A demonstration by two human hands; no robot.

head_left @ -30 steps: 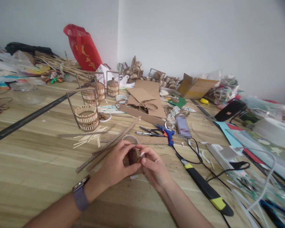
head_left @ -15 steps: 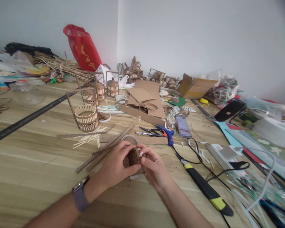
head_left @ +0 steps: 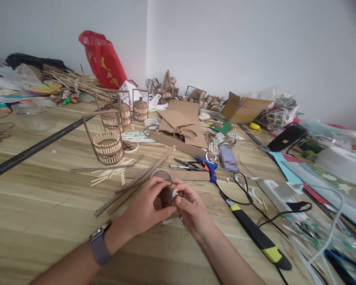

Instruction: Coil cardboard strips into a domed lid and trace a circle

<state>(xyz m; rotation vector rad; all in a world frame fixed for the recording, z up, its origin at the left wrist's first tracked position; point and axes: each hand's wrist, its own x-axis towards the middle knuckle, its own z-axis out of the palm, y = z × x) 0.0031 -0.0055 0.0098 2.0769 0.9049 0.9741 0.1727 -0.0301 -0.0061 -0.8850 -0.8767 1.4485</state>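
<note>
The left hand (head_left: 144,208) and right hand (head_left: 190,209) met at the fingertips, both pinched on a small brown coiled cardboard disc (head_left: 166,196) held between them, just above the wooden table (head_left: 41,206). Long cardboard strips (head_left: 136,182) lay just beyond the left hand. A blue glue gun (head_left: 209,168) and scissors (head_left: 186,164) lay beyond the right hand, with a black-and-yellow utility knife (head_left: 256,233) to its right. A stick basket (head_left: 108,147) stood farther off, beyond the left hand.

Bright, even daylight, soft shadows; wide-angle stretching and slight blur toward the edges.
</note>
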